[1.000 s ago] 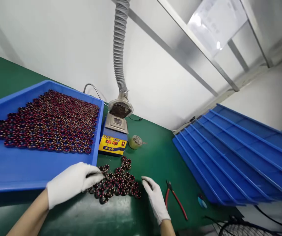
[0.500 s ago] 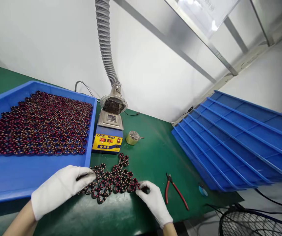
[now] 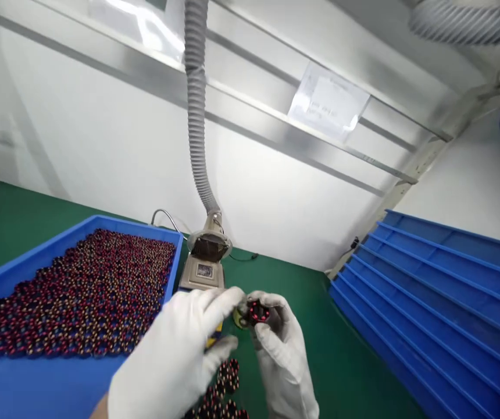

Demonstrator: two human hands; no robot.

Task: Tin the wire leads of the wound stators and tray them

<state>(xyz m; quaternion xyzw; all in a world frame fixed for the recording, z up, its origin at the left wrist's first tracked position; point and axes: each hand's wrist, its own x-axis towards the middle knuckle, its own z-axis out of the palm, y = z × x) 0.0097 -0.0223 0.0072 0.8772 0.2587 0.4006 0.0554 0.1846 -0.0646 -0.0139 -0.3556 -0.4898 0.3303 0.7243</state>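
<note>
Between the thumb and fingers of my right hand (image 3: 282, 355), in a white glove, is a small dark ring (image 3: 259, 312) dotted with red. My left hand (image 3: 180, 349), also white-gloved, is just left of it. Its dark-stained fingertips reach the ring's left edge, and its thumb is spread away below; whether they touch it is blurred. Beneath my hands, a loose pile of similar rings (image 3: 228, 378) lies on the green table, partly hidden by my left hand and cut off by the lower edge.
A blue tray (image 3: 49, 384) at left holds many rings in rows. Behind my hands stands a boxy unit (image 3: 204, 273) under a grey ribbed hose (image 3: 197, 134). My hands partly cover a small round tin (image 3: 239, 319). Stacked blue trays (image 3: 433, 314) lean at right.
My view has tilted up. Both hands have risen from the pile and come together; my right hand now holds a ring up. The red-handled pliers are out of view.
</note>
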